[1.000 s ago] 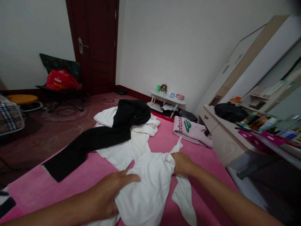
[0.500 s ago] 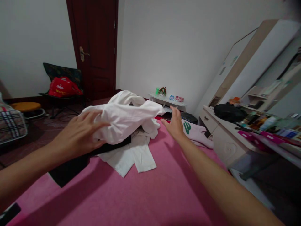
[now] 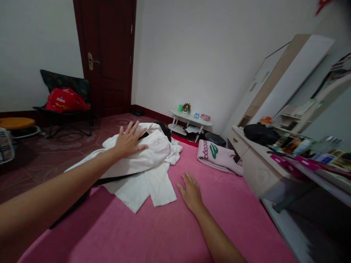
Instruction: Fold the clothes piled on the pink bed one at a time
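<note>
My left hand [image 3: 128, 141] is open, fingers spread, over a rumpled white garment [image 3: 150, 151] on the pile; whether it presses on the cloth I cannot tell. Under that garment lie a light grey-white garment [image 3: 160, 188] with a sleeve-like part stretched toward me, and some black cloth [image 3: 72, 206]. My right hand [image 3: 191, 191] hovers over or rests on the pink bedspread [image 3: 153, 233], open with nothing in it. To its upper right sits a folded pale pink garment [image 3: 219, 156] with dark lettering and a green mark.
A white dresser [image 3: 253, 166] crowded with bottles and a black bag [image 3: 260, 134] stands close on the right. Beyond the bed is a low white table [image 3: 189, 117] with small items. At back left, a folding chair [image 3: 65, 86] holds a red bag [image 3: 66, 100].
The white garment has dropped from mid-air onto the pile. My left hand has opened out above it. My right hand has come down and back toward me.
</note>
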{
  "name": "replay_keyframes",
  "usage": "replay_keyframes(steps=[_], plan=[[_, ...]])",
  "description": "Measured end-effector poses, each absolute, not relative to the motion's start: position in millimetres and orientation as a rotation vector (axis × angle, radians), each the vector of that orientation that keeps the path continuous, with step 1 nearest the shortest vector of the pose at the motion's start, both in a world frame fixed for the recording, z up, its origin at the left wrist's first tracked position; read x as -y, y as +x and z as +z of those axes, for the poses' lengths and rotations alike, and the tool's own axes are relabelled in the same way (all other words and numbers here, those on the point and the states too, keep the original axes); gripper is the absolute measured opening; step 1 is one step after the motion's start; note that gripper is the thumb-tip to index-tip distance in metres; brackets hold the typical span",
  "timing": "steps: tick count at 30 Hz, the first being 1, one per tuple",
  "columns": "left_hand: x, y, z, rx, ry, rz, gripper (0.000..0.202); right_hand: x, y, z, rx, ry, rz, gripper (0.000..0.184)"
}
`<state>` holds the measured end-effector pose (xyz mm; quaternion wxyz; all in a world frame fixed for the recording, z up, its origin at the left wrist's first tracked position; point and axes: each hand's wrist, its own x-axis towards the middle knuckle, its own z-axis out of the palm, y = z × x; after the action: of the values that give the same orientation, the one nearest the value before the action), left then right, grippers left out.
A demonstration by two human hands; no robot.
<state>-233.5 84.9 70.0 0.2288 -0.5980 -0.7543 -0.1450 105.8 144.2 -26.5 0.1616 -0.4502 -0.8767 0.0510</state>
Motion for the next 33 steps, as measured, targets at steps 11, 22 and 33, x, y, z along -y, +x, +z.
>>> replay_keyframes(steps=[11,22,33], plan=[[-100,-241,49,2.198,-1.646,-0.313,0.075,-129,102,-18,2.558,-1.039,0.180,0.040],[-107,-244,70,2.477,-1.804,-0.174,0.084,-77,5,13,2.297,-0.815,0.802,0.020],[-118,-210,77,2.551,-1.518,-0.199,0.090,-3,-65,-12,2.758,-0.440,0.309,0.060]])
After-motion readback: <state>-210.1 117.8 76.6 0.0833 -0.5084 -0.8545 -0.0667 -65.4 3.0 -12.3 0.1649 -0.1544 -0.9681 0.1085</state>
